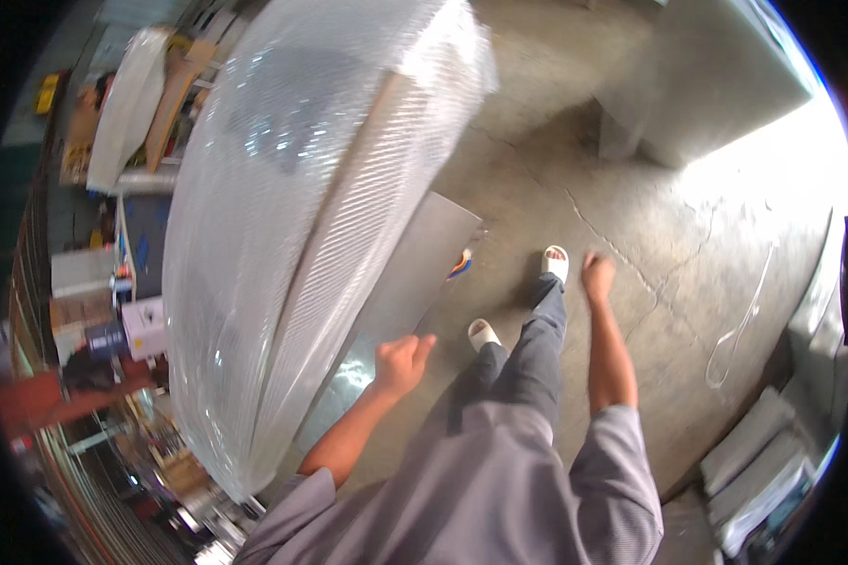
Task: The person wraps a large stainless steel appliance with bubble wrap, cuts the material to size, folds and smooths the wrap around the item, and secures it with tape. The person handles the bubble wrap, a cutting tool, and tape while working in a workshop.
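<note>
My left hand [401, 364] is curled into a loose fist, thumb out, with nothing seen in it. It hangs beside a long, bulky thing wrapped in clear bubble wrap [254, 207], apart from the wrap. Below the wrapped thing shows a flat grey panel [413, 252]; the left hand is near its edge. My right hand [597, 276] hangs over the concrete floor [678, 235], fingers curled in, nothing visible in them. What lies inside the wrap is hidden apart from a dim dark patch.
A plastic-covered block [716, 80] stands at the far right. A thin white strap [740, 330] lies looped on the cracked floor. Grey wrapped pieces [758, 452] are stacked at the near right. On the left are a cluttered bench and a pale box-shaped machine [145, 329].
</note>
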The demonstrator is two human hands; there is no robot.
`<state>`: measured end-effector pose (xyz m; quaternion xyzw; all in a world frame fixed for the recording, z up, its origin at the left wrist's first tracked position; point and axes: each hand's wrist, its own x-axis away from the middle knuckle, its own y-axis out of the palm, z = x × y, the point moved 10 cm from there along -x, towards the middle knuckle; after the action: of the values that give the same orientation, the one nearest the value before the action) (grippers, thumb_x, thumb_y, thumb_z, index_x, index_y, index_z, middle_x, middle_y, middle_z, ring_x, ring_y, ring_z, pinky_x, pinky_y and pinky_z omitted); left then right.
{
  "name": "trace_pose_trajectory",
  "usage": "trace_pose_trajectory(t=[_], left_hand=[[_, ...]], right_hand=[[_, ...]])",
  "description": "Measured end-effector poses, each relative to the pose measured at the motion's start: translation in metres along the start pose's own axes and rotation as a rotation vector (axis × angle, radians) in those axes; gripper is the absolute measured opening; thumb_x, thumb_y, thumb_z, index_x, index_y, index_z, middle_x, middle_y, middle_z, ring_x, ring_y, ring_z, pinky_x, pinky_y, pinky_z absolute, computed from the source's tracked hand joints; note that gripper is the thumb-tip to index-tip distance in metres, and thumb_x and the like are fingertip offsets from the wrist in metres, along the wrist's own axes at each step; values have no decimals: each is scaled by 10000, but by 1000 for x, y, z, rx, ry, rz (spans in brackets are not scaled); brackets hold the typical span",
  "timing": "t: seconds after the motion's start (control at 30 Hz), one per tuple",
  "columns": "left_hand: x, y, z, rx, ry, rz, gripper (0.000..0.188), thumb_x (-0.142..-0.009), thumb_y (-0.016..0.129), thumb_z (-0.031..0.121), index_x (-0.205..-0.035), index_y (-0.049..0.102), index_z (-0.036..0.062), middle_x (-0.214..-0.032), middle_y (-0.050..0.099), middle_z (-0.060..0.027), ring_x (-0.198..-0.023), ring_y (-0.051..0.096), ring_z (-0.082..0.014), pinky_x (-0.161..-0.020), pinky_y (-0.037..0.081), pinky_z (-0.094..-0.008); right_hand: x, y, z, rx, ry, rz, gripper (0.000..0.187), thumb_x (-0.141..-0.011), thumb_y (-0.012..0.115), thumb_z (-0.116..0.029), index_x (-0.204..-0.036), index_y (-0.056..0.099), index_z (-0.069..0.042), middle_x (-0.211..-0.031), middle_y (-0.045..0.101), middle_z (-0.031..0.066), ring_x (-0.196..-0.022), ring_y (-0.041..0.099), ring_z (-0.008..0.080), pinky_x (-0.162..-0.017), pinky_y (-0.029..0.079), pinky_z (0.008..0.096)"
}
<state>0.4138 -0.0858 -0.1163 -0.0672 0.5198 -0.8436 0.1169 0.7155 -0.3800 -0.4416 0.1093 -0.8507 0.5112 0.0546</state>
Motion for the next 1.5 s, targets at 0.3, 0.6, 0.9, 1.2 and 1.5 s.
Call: trace_pose_trajectory(t=[0.3,0.6,0.9,1.2,1.5], left_hand=[[-66,113,-93,-210,86,197,837,-955,577,548,-1543,285,29,-1560,265,-275,-1412,284,-453,-1143,237,-565],[-54,116,-127,-205,-63,290,1008,-924,468,659,-1546,182,-80,-1583,288,-248,-1433,330,-345,-1108,268,-426],[-54,112,-139,-255,-139,257,941,-910,516,596,-1508,275,-89,-1556,328,-249,-1400,358,-371,-1070,308,-448],[-71,100,-110,-310,-286,237,702,-955,527,415,-1504,368,8,-1507,364,-279,-1376,358,-455,-1113,271,-598],[-112,115,-44,-30,-532,53,741,-969,574,383,-1567,298,46,-1604,195,-294,-1470,216,-483,-1165,218,-598]], right_hand=[[284,345,-11,52,23,-1238,603,-960,542,-503,-1175,677,44,-1245,677,212,-1195,631,386,-1009,483,487],[168,531,-146,520,-828,-341,600,-1005,446,-280,-1556,353,-63,-1584,366,156,-1510,244,337,-1166,301,570],[193,522,-150,618,-946,-337,511,-984,479,-303,-1408,570,-34,-1532,463,199,-1486,296,413,-1181,192,616],[196,153,-25,-67,-331,-866,625,-913,642,-504,-1352,585,-63,-1384,597,156,-1468,295,411,-1134,210,686],[-64,-238,-6,-87,-180,-270,484,-837,776,-428,-1078,662,-24,-1308,597,233,-1349,416,454,-1103,334,549]])
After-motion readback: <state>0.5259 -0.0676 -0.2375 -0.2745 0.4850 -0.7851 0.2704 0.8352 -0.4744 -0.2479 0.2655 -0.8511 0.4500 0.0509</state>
